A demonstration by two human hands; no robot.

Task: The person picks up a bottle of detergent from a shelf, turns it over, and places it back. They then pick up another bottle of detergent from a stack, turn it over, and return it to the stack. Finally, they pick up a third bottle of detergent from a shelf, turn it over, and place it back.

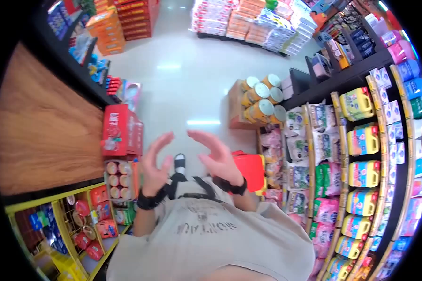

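Note:
Both my hands are raised in front of my body over the aisle floor, with a gap between them and nothing held. My left hand (155, 161) has its fingers stretched and curved inward, the thumb apart. My right hand (214, 152) mirrors it, fingers extended toward the left hand and thumb apart. Each wrist wears a black band. Close to the right hand is a bright red object (249, 172), partly hidden behind my arm. Left of my left hand stands a red carton (116, 130) with white print.
Shelves at right carry yellow jugs (364, 174) and pink and green packs (327, 179). Yellow cans with pale lids (259, 110) stand by a cardboard box (237, 104). Packaged stacks (253, 23) lie ahead. A wooden panel (47, 126) and a yellow rack (58, 215) flank the left.

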